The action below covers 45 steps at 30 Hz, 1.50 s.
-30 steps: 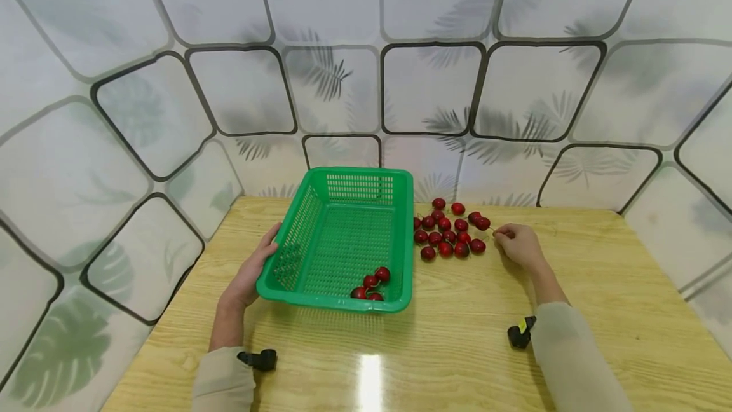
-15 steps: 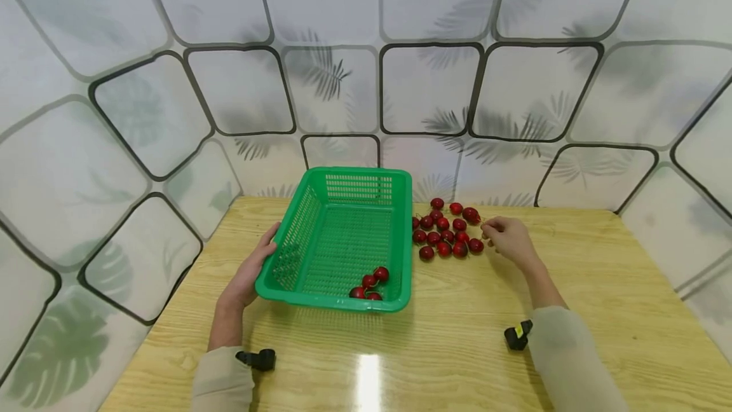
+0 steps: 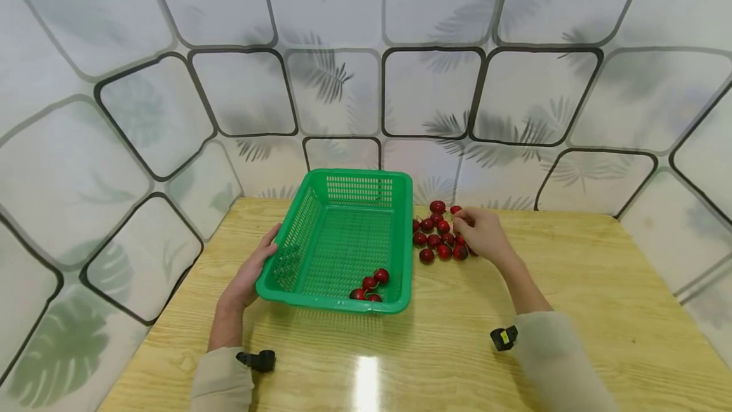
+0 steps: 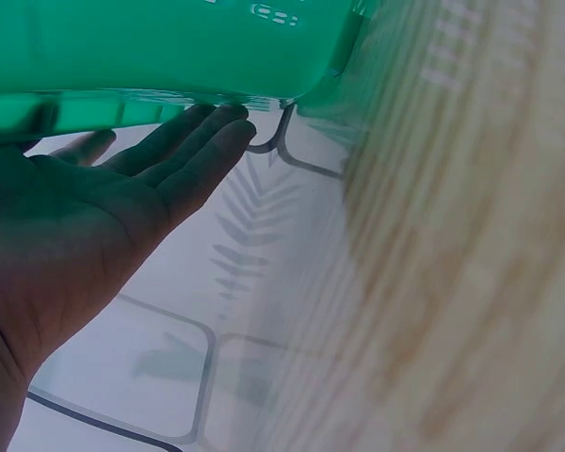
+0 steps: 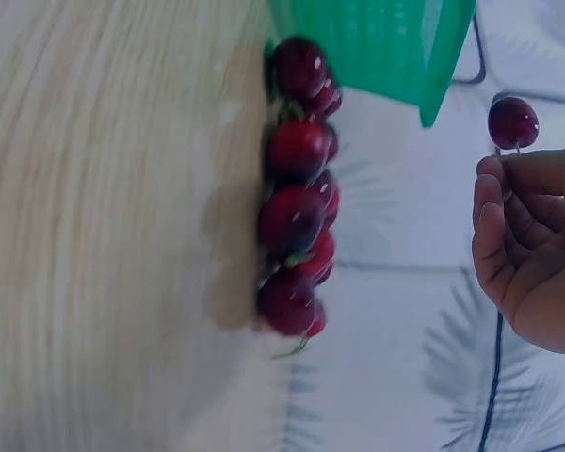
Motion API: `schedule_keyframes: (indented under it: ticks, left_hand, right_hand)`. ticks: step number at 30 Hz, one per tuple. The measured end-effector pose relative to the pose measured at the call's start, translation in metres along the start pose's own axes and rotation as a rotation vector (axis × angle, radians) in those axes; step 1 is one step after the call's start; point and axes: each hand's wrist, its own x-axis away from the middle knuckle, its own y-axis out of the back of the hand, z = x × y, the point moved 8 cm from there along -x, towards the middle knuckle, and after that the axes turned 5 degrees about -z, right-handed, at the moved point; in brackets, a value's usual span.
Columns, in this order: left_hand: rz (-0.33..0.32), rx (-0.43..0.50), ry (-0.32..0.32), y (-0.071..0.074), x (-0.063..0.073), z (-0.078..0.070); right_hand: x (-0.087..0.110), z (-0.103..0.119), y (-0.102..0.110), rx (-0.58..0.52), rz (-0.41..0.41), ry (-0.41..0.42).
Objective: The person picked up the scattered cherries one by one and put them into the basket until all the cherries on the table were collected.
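A green plastic basket (image 3: pixel 343 302) with slotted walls has a few cherries (image 3: pixel 369 283) in its near right corner. My left hand (image 3: pixel 250 272) is at the basket's left side; in the left wrist view its fingers (image 4: pixel 193 155) stretch out straight against the green plastic. My right hand (image 3: pixel 483 233) is over the right part of a cluster of cherries (image 3: pixel 433 240) on the table. In the right wrist view, its thumb and fingertips pinch the stem of one cherry (image 5: pixel 513 122), raised off the table. The hand hides some of the cluster in the head view.
The cherry cluster lies close to the basket's right wall on a wooden table (image 3: pixel 446 348). Behind the table rises a patterned wall (image 3: pixel 429 94). A black wrist camera (image 3: pixel 503 338) sits by the right cuff, another camera (image 3: pixel 257 360) by the left.
My right hand has moved left from the cluster's right edge to over the cluster, taking up a cherry by its stem. The left hand and the basket have stayed in place.
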Motion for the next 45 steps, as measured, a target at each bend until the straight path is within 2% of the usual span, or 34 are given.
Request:
schedule_keyframes:
  ticks: [5, 13, 19, 23, 27, 32, 42, 45]
  left_hand:
    - [0.004, 0.005, -0.003, 0.0, 0.0, -0.001]
    - [0.008, 0.004, 0.001, 0.0, 0.0, -0.001]
    - [0.002, 0.0, 0.003, 0.0, 0.002, -0.001]
    - [0.004, 0.005, 0.002, 0.0, 0.002, -0.002]
    - [0.006, -0.002, -0.001, -0.001, 0.002, -0.002]
    - [0.001, -0.016, 0.002, -0.001, 0.001, -0.001]
    - [0.001, -0.022, 0.008, -0.003, 0.003, -0.003]
    - [0.002, -0.023, 0.005, -0.002, 0.004, -0.003]
  right_hand:
    - [0.0, 0.037, -0.013, -0.001, -0.006, 0.093]
    - [0.009, 0.082, -0.051, 0.052, 0.076, 0.188]
    - [0.02, 0.114, -0.083, 0.198, 0.099, 0.337]
    - [0.027, 0.131, -0.104, 0.31, 0.162, 0.404]
    - [0.032, 0.14, -0.126, 0.397, 0.246, 0.452]
    - [0.037, 0.143, -0.145, 0.446, 0.323, 0.497]
    - [0.044, 0.136, -0.161, 0.484, 0.474, 0.485]
    - [0.046, 0.136, -0.164, 0.513, 0.49, 0.48]
